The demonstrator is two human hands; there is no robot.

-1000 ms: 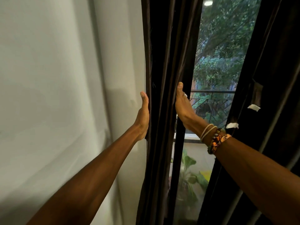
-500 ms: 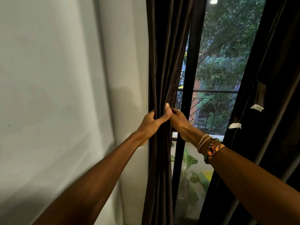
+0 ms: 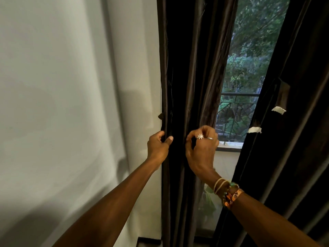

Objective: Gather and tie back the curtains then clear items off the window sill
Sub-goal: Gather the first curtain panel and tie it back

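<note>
the dark brown left curtain (image 3: 188, 68) hangs in glossy vertical folds beside the pale wall (image 3: 62, 86), bunched narrow at hand height. the left grip (image 3: 157, 147) curls tight round its wall-side edge, thumb across the front. just beside it, the ringed right grip (image 3: 202, 150) pinches the window-side folds between curled fingers and thumb.

dark brown curtain (image 3: 188, 86), pale grey-white wall (image 3: 62, 86), orange/black patterned wristband (image 3: 233, 196), cream cord bracelets (image 3: 219, 184), white tape bits (image 3: 254, 130)
</note>
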